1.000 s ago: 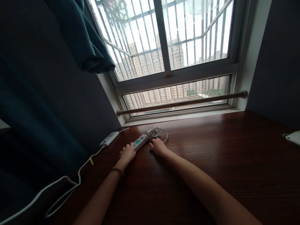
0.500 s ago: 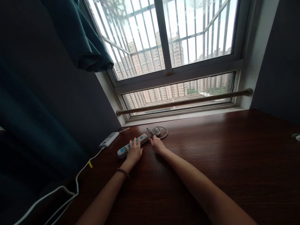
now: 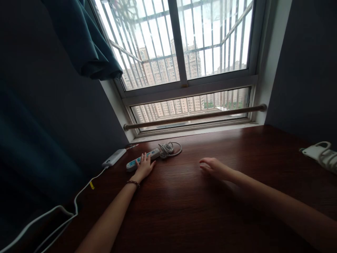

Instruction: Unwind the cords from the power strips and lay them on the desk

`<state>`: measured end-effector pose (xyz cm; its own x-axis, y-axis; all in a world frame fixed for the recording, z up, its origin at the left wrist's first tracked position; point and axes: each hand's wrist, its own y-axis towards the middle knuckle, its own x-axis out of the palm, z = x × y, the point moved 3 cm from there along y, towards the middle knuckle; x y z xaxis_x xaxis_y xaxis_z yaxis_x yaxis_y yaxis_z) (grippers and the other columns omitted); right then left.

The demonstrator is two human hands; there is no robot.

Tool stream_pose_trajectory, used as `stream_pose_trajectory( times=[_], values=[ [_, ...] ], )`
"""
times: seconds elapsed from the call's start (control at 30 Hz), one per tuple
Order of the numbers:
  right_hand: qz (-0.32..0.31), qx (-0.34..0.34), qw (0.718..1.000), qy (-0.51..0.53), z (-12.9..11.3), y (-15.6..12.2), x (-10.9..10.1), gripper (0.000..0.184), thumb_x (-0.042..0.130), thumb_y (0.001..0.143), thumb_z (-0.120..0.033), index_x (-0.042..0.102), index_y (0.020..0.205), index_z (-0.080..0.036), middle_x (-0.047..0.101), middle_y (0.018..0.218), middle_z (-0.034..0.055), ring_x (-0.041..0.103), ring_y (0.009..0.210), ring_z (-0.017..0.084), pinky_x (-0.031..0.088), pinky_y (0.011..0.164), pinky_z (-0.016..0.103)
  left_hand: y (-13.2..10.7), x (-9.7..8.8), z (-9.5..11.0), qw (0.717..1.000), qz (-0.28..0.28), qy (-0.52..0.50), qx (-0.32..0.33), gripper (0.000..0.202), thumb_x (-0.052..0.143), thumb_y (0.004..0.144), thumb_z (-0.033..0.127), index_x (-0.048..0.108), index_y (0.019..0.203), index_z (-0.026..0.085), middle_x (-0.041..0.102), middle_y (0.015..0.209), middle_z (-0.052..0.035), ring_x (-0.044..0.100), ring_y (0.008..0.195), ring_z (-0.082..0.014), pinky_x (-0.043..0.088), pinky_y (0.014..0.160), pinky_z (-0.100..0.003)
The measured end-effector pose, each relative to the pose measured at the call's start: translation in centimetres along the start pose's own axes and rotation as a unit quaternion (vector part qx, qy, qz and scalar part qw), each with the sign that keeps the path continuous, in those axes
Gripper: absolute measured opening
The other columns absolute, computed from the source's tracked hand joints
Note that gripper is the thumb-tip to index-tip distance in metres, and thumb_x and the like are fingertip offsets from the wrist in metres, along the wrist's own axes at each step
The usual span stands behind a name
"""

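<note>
A white power strip with blue socket faces lies slantwise on the dark wooden surface. Over its middle rests my left hand, fingers spread on top and thumb held apart at the right side. The strip's grey cord is bundled in loops at its far end, with one wide loop reaching right. My right hand is to the right of the cord, touching neither cord nor strip. Its thumb and fingers are parted with nothing between them, low over the wood; I cannot tell whether it touches the surface.
A white power-bank-like box with a white cable lies at the left. At the right edge is another white device with a coiled cord. Behind the wooden surface are a rail and a barred window. A teal curtain hangs left.
My right hand has let go near the cord and moved right, its fingers now apart. My left hand stays on the power strip. The view has turned right, revealing more of the right-hand white device.
</note>
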<state>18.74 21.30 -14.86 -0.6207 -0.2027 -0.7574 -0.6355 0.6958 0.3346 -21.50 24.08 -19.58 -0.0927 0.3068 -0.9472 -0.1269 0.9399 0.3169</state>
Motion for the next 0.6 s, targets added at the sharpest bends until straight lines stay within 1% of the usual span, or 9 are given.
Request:
stream_pose_trajectory(
  times=[0.1,0.17,0.23,0.27,0.33,0.37,0.43,0.5,0.6],
  values=[
    [0.071,0.025,0.992,-0.101,4.0,-5.6,-6.6,0.031,0.045,0.088,-0.040,0.057,0.103,-0.016,0.057,0.103,0.0080,0.054,0.093,0.018,0.040,0.082,0.028,0.4,-0.2,-0.6,1.000,0.019,-0.014,0.008,0.064,0.030,0.087,0.050,0.027,0.136,0.009,0.020,0.143,-0.0195,0.009,0.134,-0.0323,0.010,0.102,-0.061],
    [0.198,0.078,0.961,-0.177,7.4,-9.8,-11.8,0.028,0.047,0.085,-0.037,0.057,0.100,-0.016,0.057,0.103,0.0091,0.053,0.094,0.018,0.038,0.085,0.028,0.5,-0.7,-0.5,0.999,0.045,-0.022,0.003,0.066,0.028,0.087,0.050,0.022,0.137,0.007,0.017,0.143,-0.0208,0.007,0.134,-0.0328,0.010,0.102,-0.061],
    [0.330,0.131,0.889,-0.287,10.6,-14.7,-16.7,0.027,0.049,0.082,-0.033,0.058,0.098,-0.014,0.056,0.102,0.0127,0.050,0.097,0.021,0.035,0.088,0.030,0.4,-1.3,0.3,0.997,0.076,-0.027,-0.002,0.066,0.027,0.088,0.049,0.019,0.137,0.005,0.013,0.144,-0.0208,0.004,0.134,-0.0322,0.008,0.102,-0.061],
    [0.396,0.170,0.833,-0.346,12.2,-17.4,-18.9,0.028,0.048,0.082,-0.031,0.058,0.099,-0.012,0.056,0.100,0.0152,0.048,0.098,0.023,0.033,0.088,0.032,0.1,-1.8,1.0,0.995,0.096,-0.029,0.001,0.065,0.027,0.088,0.048,0.019,0.137,0.006,0.012,0.144,-0.0201,0.003,0.135,-0.0314,0.007,0.102,-0.061],
    [0.458,0.283,0.728,-0.424,15.3,-22.4,-22.2,0.036,0.056,0.077,-0.034,0.058,0.103,-0.010,0.056,0.097,0.0201,0.043,0.103,0.028,0.027,0.092,0.040,-0.6,-2.8,2.7,0.989,0.144,-0.033,0.023,0.061,0.030,0.088,0.046,0.022,0.136,0.008,0.015,0.144,-0.0179,0.005,0.135,-0.0291,0.007,0.104,-0.058],
    [0.481,0.358,0.676,-0.429,16.7,-24.7,-23.3,0.045,0.062,0.073,-0.041,0.058,0.106,-0.010,0.055,0.097,0.0222,0.039,0.107,0.032,0.023,0.091,0.046,-1.1,-3.4,3.7,0.984,0.167,-0.032,0.042,0.059,0.031,0.088,0.044,0.024,0.135,0.009,0.017,0.144,-0.0171,0.006,0.135,-0.0281,0.008,0.105,-0.056],
    [0.455,0.502,0.618,-0.399,19.0,-28.2,-24.4,0.063,0.066,0.065,-0.052,0.056,0.113,-0.012,0.052,0.104,0.0259,0.034,0.109,0.037,0.020,0.085,0.052,-2.2,-4.4,5.9,0.976,0.197,-0.022,0.091,0.055,0.033,0.089,0.041,0.028,0.134,0.009,0.020,0.143,-0.0163,0.006,0.135,-0.0266,0.008,0.107,-0.053],
    [0.424,0.575,0.596,-0.368,20.1,-30.0,-24.6,0.073,0.068,0.058,-0.058,0.055,0.116,-0.015,0.050,0.107,0.0255,0.033,0.108,0.040,0.018,0.081,0.054,-3.3,-5.3,8.0,0.969,0.204,-0.003,0.142,0.053,0.035,0.089,0.039,0.029,0.133,0.009,0.020,0.144,-0.0152,0.004,0.135,-0.0257,0.005,0.108,-0.050],
    [0.401,0.580,0.608,-0.364,20.2,-30.2,-24.3,0.075,0.069,0.052,-0.062,0.056,0.114,-0.021,0.052,0.104,0.0217,0.038,0.101,0.039,0.019,0.078,0.052,-4.5,-6.1,10.3,0.957,0.201,0.005,0.209,0.050,0.035,0.089,0.036,0.032,0.132,0.010,0.018,0.145,-0.0131,0.003,0.135,-0.0252,0.004,0.109,-0.049]
  ],
)
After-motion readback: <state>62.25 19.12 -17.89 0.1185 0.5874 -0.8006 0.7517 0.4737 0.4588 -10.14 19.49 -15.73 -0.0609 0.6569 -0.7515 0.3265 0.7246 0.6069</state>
